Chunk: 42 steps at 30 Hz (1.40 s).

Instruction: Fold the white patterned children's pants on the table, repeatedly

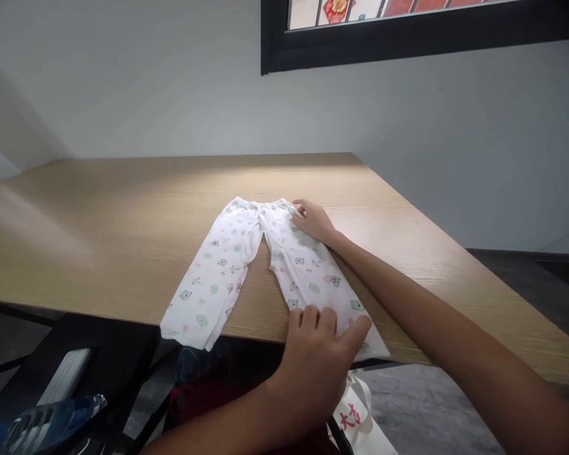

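**Overhang Puts a Smooth Lie at Risk**

Head camera: White cloth trousers [241,234] printed with green and pink motifs lie spread on a pale wood-grain table [123,253], both cuffs past the near edge. A person's bare right hand [315,220] rests beside the waistband, fingers partly hidden; the bare left hand [315,360] covers the lower leg on the right, thumb apart from bent fingers. Whether either pinches cloth cannot be told. Uneven pressure could ruck the thin fabric; a tug toward the body could drag the overhanging legs down.

Pants [284,246] matt cloth; table [137,234] wood-grained (faintly glossy)
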Each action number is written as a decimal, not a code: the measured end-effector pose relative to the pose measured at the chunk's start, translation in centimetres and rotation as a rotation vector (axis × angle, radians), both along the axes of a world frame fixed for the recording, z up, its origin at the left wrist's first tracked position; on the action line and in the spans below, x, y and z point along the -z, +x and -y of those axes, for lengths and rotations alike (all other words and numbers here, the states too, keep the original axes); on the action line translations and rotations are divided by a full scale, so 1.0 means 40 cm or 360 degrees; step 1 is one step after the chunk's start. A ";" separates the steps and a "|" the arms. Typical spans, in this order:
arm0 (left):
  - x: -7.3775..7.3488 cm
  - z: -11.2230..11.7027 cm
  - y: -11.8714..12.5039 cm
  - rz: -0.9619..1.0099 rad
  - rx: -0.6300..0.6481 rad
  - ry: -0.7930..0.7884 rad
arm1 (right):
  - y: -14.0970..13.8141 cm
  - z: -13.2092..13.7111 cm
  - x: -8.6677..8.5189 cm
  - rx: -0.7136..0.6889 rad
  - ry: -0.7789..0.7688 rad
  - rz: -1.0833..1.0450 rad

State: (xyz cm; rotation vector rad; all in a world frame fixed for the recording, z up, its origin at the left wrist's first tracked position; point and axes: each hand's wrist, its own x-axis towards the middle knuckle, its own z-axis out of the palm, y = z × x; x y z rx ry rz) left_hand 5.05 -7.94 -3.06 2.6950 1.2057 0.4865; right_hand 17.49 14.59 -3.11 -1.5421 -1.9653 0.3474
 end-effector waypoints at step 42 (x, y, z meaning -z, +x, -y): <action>-0.108 -0.323 -0.254 -0.0338 -0.0148 -0.0070 | -0.156 0.111 -0.014 -0.0914 -0.0248 -0.0224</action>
